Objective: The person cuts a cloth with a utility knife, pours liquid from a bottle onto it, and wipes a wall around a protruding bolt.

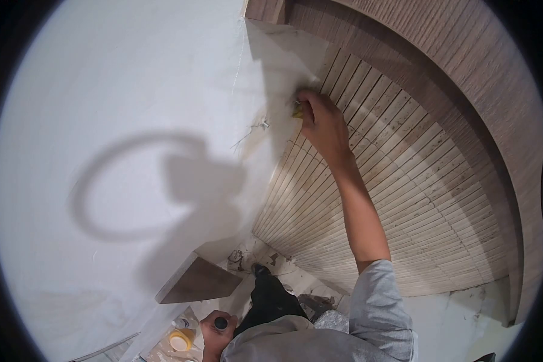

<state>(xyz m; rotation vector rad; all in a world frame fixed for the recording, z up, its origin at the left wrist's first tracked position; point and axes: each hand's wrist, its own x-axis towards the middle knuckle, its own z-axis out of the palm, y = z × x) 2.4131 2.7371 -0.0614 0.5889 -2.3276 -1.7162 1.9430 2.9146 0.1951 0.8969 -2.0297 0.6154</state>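
Note:
My right hand (pixel 326 123) is stretched up against the slatted panel (pixel 368 157), near where it meets the white wall. Its fingers are pinched on a small yellowish pad (pixel 297 111), mostly hidden by the hand and pressed to the surface. Low in the view, beside my body, my left hand (pixel 213 332) is wrapped round a cylindrical object with a dark round end (pixel 221 323). The rest of that object is covered by the fingers, so its kind cannot be made out.
A curved wood-grain frame (pixel 464 90) arches over the panel. The white wall (pixel 120 90) at left carries a shadow, and small wires (pixel 262 125) poke out of it. Below are a brown board (pixel 199 280), a yellow container (pixel 180 340), clear plastic wrap (pixel 332 321) and floor debris.

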